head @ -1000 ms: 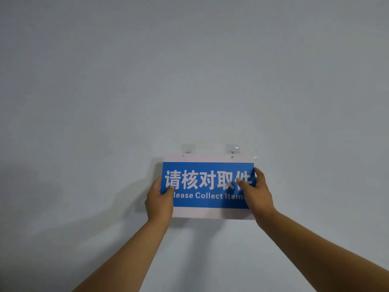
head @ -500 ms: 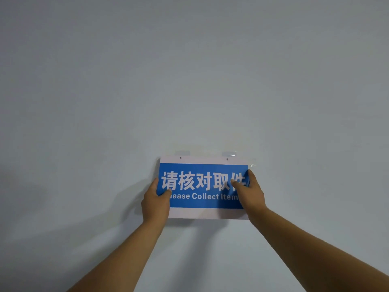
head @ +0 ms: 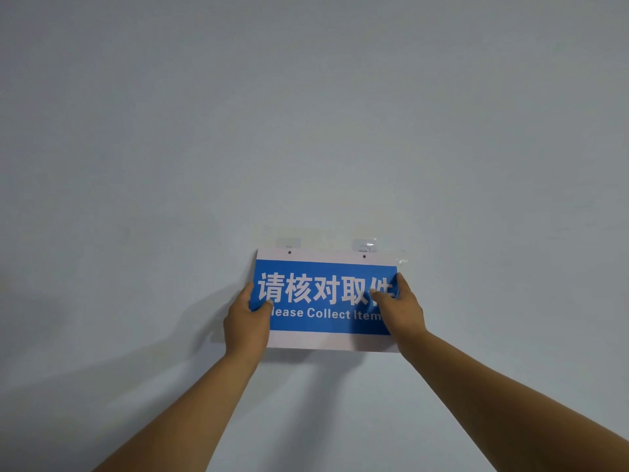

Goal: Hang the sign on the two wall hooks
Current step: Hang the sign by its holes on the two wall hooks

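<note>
A blue sign (head: 323, 301) with a white border, white characters and the words "Please Collect Item" is held flat against the wall. My left hand (head: 246, 323) grips its left edge and my right hand (head: 400, 306) grips its right edge. Two small holes show in the sign's top border. Above them sit two clear adhesive wall hooks: the left hook (head: 288, 242) is mostly covered by the sign's top edge, and the right hook (head: 365, 246) peeks out above the right hole. The sign is tilted slightly, with its left end higher.
A plain pale grey wall (head: 306, 114) fills the view. Shadows of my arms fall on it to the lower left. A bit of clear film (head: 402, 260) sticks out at the sign's top right corner.
From one second ago the sign rose over both hooks and shifted a little left. Since half a second ago its right end has dropped slightly, so the right hook shows again.
</note>
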{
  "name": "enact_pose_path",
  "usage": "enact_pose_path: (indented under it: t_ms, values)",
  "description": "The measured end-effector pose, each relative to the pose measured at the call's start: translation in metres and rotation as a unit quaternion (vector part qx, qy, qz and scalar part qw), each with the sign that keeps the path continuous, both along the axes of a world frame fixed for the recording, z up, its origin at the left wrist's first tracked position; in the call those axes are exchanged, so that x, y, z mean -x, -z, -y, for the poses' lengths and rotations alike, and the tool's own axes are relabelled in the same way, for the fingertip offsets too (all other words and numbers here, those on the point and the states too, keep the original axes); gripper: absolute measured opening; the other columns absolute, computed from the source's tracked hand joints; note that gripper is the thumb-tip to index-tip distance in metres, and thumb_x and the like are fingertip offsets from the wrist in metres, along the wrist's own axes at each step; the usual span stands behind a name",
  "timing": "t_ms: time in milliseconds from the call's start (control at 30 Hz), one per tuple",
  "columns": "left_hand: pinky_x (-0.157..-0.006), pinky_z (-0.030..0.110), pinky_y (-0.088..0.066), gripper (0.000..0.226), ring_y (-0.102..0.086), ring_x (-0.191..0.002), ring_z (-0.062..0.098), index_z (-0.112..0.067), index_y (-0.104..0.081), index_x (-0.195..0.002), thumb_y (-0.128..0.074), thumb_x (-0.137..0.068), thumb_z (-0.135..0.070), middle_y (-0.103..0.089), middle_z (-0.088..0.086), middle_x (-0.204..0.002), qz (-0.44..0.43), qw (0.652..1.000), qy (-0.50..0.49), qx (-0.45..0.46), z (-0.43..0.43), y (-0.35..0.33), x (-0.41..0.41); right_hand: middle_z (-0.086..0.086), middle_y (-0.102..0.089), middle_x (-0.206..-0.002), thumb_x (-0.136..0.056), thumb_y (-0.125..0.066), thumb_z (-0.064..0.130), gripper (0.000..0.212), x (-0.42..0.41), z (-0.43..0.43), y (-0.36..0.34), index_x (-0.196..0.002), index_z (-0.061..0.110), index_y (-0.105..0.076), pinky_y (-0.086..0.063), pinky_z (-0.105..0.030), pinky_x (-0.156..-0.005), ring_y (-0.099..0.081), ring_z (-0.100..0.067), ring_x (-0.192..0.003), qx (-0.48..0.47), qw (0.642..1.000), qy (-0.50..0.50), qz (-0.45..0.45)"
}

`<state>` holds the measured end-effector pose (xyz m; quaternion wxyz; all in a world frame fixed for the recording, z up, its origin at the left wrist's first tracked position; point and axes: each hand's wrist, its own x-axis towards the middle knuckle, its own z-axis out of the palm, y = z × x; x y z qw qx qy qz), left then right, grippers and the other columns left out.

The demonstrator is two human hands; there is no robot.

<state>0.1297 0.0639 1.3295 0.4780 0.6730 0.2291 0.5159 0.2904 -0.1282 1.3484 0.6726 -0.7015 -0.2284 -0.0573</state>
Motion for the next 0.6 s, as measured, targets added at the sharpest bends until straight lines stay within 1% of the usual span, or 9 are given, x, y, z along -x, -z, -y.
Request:
enact_pose_path:
  t_ms: [133,200,300,367,433,500,533,600]
  values:
    - [-0.08,0.045,-0.062,0.037,-0.073,-0.092,0.02,-0.031,-0.062,-0.128,-0.058,-0.093,-0.02,-0.074,-0.004,-0.112,-0.004,1.0,-0.007,-0.009,-0.001,0.0,0.003,-0.005,-0.062,-0.134,-0.097,-0.062,0.029,0.037,0.001,0.001,0.001,-0.132,0.028,-0.049,-0.048,-0.033,-0.073,-0.062,-0.025,-0.104,0.011,1.0,0.002,-0.001]
    - [-0.078,0.043,-0.062,0.038,-0.073,-0.093,0.02,-0.031,-0.061,-0.13,-0.059,-0.093,-0.02,-0.073,-0.004,-0.112,-0.002,1.0,-0.009,-0.008,-0.001,0.0,0.004,-0.004,-0.063,-0.133,-0.097,-0.061,0.028,0.034,0.002,0.002,0.003,-0.129,0.028,-0.05,-0.047,-0.032,-0.07,-0.062,-0.024,-0.102,0.017,1.0,0.002,-0.004]
    - [-0.068,0.032,-0.058,0.037,-0.073,-0.091,0.019,-0.028,-0.062,-0.13,-0.058,-0.094,-0.018,-0.074,-0.004,-0.11,0.002,1.0,-0.009,-0.017,0.001,-0.002,0.006,-0.005,-0.064,-0.132,-0.095,-0.063,0.029,0.034,0.004,0.003,0.009,-0.127,0.027,-0.05,-0.051,-0.036,-0.076,-0.063,-0.025,-0.103,0.021,1.0,0.001,-0.009]
    - [-0.069,0.032,-0.058,0.037,-0.073,-0.091,0.02,-0.028,-0.063,-0.129,-0.058,-0.094,-0.018,-0.074,-0.004,-0.109,0.005,1.0,-0.009,-0.021,0.002,-0.003,0.008,-0.004,-0.062,-0.134,-0.094,-0.066,0.03,0.042,0.005,0.005,0.012,-0.132,0.027,-0.049,-0.051,-0.037,-0.078,-0.061,-0.023,-0.103,0.021,1.0,0.008,0.003]
    - [-0.073,0.037,-0.061,0.038,-0.073,-0.09,0.019,-0.029,-0.062,-0.13,-0.058,-0.094,-0.019,-0.074,-0.004,-0.109,0.002,1.0,-0.006,-0.018,0.002,-0.001,0.009,-0.004,-0.059,-0.138,-0.094,-0.065,0.031,0.051,0.006,0.006,0.014,-0.141,0.026,-0.044,-0.05,-0.037,-0.081,-0.058,-0.02,-0.103,0.026,1.0,0.01,0.01]
    - [-0.077,0.042,-0.062,0.039,-0.073,-0.091,0.02,-0.03,-0.061,-0.131,-0.059,-0.094,-0.019,-0.074,-0.004,-0.111,-0.002,1.0,-0.002,-0.017,0.003,0.0,0.009,-0.005,-0.057,-0.14,-0.094,-0.065,0.032,0.056,0.007,0.008,0.015,-0.145,0.025,-0.042,-0.053,-0.039,-0.083,-0.058,-0.022,-0.106,0.031,0.999,0.011,0.008]
    - [-0.076,0.041,-0.062,0.038,-0.073,-0.092,0.02,-0.03,-0.061,-0.131,-0.059,-0.094,-0.019,-0.074,-0.004,-0.111,-0.002,1.0,-0.001,-0.018,0.002,0.002,0.009,-0.005,-0.057,-0.141,-0.094,-0.065,0.032,0.057,0.006,0.009,0.015,-0.146,0.025,-0.041,-0.054,-0.041,-0.085,-0.06,-0.024,-0.108,0.032,0.999,0.011,0.006]
    - [-0.067,0.032,-0.059,0.035,-0.074,-0.09,0.018,-0.03,-0.063,-0.127,-0.058,-0.095,-0.017,-0.074,-0.005,-0.108,0.0,1.0,0.0,-0.022,0.003,0.0,0.01,-0.005,-0.058,-0.139,-0.094,-0.066,0.031,0.054,0.005,0.009,0.014,-0.143,0.025,-0.044,-0.054,-0.042,-0.086,-0.06,-0.025,-0.109,0.031,1.0,0.005,-0.001]
